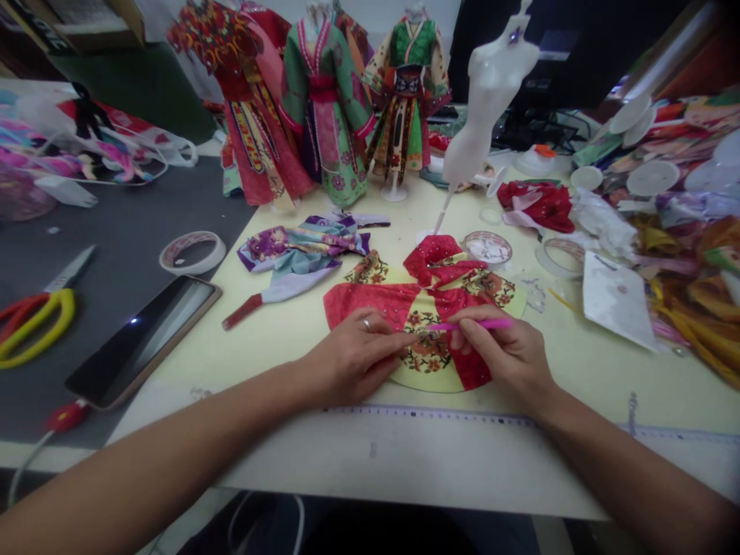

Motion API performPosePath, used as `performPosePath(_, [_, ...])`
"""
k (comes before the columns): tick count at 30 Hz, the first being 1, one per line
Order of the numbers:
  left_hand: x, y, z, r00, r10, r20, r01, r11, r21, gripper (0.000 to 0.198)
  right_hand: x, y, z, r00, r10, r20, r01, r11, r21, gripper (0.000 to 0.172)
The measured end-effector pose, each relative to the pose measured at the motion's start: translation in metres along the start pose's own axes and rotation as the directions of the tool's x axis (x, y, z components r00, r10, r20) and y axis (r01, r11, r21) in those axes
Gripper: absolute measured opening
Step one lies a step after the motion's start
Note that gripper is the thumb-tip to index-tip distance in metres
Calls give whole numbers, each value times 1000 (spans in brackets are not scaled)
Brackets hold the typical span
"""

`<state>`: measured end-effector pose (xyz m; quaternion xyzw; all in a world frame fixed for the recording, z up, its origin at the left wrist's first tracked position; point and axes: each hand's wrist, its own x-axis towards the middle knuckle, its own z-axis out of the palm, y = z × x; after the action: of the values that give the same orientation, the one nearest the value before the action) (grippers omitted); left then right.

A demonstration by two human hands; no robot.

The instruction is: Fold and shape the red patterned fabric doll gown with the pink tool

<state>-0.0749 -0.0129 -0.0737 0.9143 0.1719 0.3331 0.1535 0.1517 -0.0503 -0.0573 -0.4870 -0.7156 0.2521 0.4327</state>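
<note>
Three dressed gowns [324,100] stand at the back, beside one white mannequin [491,85]; one red-and-yellow gown [370,302] lies flat on the table [277,324]; my left hand [352,356] presses it, palm down, unclenched; my right hand [512,356] pinches one pink stick [471,325] over it.

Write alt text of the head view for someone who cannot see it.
A left hand presses a red and yellow doll dress flat on a table while the right hand holds a pink stick to it. At the back are dressed doll stands.

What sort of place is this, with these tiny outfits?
Likely a doll-clothing craft workshop: doll costumes on stands, a bare white mannequin, and the right hand holding a pink tool over a small red garment.
</note>
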Motion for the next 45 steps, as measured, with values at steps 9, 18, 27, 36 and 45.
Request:
performPosePath(9, [-6, -2, 3, 999, 8, 31, -8, 1000, -10, 38, -6, 1, 2, 768, -491, 412, 614, 746, -256, 40])
performPosePath(18, [-6, -2, -1, 1000, 5, 10, -5, 1000, -2, 34, -17, -4, 0, 674, -549, 494, 737, 546, -398, 32])
performPosePath(27, [-6, -4, -1, 999, -7, 44, 7, 1000, -2, 31, -14, -6, 0, 687, -526, 502, 725, 549, -416, 33])
performPosePath(36, [0, 7, -15, 928, -368, 57, 358, 843, -402, 30, -9, -7, -11, 803, -517, 296, 594, 726, -346, 39])
performPosePath(45, [3, 12, -15, 621, -648, 441, 576, -5, -818, 25, -11, -19, -18, 930, -366, 17, 364, 919, -152, 39])
